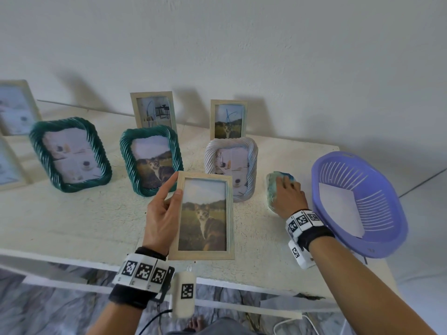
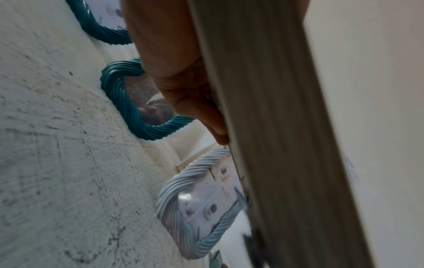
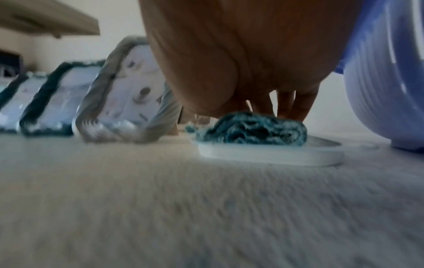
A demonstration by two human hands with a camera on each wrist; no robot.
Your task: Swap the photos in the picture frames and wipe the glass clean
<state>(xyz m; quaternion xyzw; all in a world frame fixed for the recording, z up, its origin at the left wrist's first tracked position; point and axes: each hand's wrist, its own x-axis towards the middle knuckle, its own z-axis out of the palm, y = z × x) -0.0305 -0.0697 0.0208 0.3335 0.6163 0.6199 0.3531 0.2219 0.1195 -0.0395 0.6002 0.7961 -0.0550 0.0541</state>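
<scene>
My left hand (image 1: 175, 187) grips a light wooden frame (image 1: 205, 213) with a cat photo by its left side. The thumb lies on the front and the index finger reaches the top corner. The frame is held tilted above the white table (image 1: 72, 218). In the left wrist view the left hand (image 2: 183, 81) clasps the wooden frame's edge (image 2: 275, 127). My right hand (image 1: 287, 192) is down on a crumpled teal cloth (image 1: 274, 187) between the frames and the basket. The right wrist view shows thumb and fingers (image 3: 298, 107) closing on the cloth (image 3: 252, 128), which lies on a small white dish (image 3: 268, 156).
A purple slotted basket (image 1: 377, 194) holding a white sheet (image 1: 338, 206) stands at the right. Two teal twisted frames (image 1: 70, 153) (image 1: 151, 160), a white twisted frame (image 1: 232, 165) and two wooden frames (image 1: 153, 112) (image 1: 228, 119) stand behind, near the wall. More frames (image 1: 14, 107) stand at the far left.
</scene>
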